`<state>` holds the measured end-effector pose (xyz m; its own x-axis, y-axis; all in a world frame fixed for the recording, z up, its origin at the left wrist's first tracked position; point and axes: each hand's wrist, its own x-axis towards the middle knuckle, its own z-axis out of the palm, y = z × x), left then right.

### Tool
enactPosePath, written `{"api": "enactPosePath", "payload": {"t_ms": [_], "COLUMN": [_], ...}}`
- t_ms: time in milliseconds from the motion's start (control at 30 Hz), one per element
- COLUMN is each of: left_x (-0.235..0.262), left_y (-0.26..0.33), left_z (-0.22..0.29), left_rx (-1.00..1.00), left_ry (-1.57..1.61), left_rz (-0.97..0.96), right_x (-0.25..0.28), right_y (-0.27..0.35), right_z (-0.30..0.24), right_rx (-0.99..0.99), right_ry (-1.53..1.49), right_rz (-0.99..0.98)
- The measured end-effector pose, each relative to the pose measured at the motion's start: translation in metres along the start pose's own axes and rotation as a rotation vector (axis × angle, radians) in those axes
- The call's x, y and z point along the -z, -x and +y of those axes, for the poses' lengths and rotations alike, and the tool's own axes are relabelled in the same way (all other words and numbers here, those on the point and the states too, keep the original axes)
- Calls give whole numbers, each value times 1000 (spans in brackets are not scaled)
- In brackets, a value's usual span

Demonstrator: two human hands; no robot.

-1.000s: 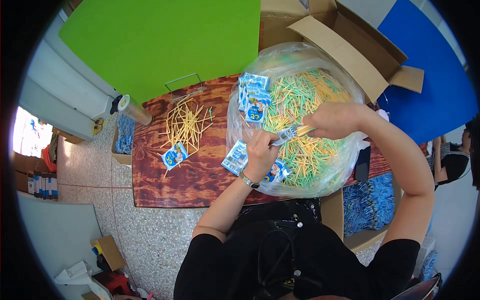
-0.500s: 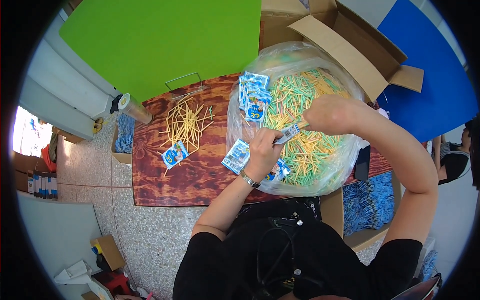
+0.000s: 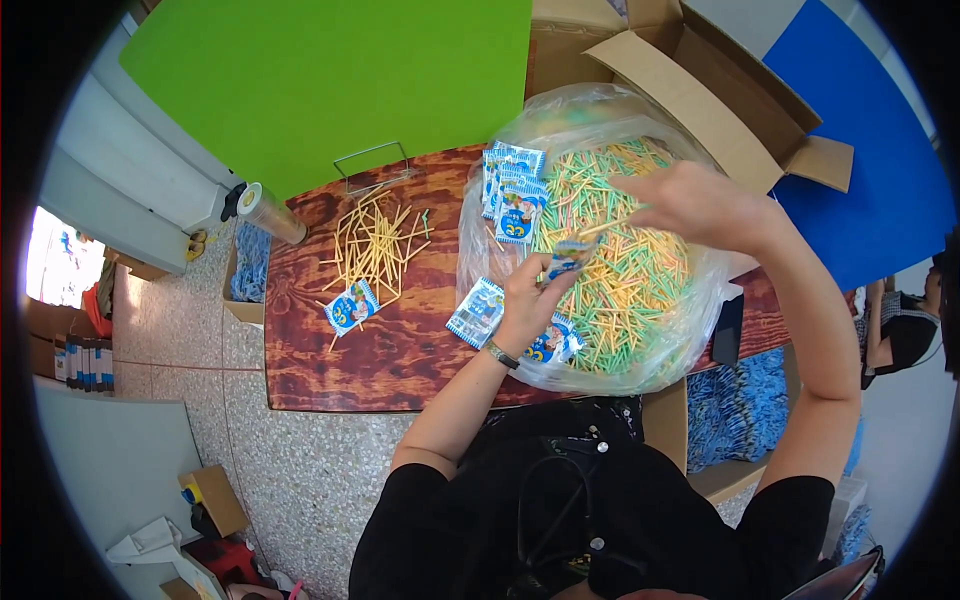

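Observation:
My left hand (image 3: 530, 300) pinches a small blue-and-white packet (image 3: 570, 257) upright over a clear plastic bag (image 3: 715, 290) full of thin pastel sticks (image 3: 630, 290) in green, yellow and pink. To its right, my right hand (image 3: 690, 205) hovers over the sticks, fingers stretched and apart, slightly blurred. A few yellow sticks appear at the packet's mouth. Several matching packets (image 3: 518, 215) overlap on the bag's left side. One packet with its pale back up (image 3: 477, 313) lies beside my left wrist, and another packet (image 3: 548, 342) is partly hidden behind that hand.
On the red wood-patterned table (image 3: 300, 370), a loose heap of yellow sticks (image 3: 378, 245) has one packet (image 3: 351, 306) at its edge. A tall clear cup (image 3: 270, 215) stands at the table's left. An open cardboard box (image 3: 690, 90) is behind the bag; a box of blue wrappers (image 3: 740, 410) sits below right.
My right hand has pulled back up and right from the packet, its fingers opening from a closed grip. The packet in my left hand has tilted more upright.

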<state>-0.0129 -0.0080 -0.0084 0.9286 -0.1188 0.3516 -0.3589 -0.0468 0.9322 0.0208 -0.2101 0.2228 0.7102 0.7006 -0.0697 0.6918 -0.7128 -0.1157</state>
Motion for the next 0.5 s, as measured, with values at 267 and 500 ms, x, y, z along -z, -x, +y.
{"api": "enactPosePath", "payload": {"t_ms": [267,500], "left_x": [9,18], "left_y": [-20,-27], "left_z": [-6,-33], "left_rx": [127,236], "left_ry": [428,506], "left_rz": [-124,-190], "right_x": [-119,-123], "right_y": [30,-18], "right_z": [53,11], "right_rx": [-262,-190], "right_ry": [-118,-756], "right_rz": [-47,340]}}
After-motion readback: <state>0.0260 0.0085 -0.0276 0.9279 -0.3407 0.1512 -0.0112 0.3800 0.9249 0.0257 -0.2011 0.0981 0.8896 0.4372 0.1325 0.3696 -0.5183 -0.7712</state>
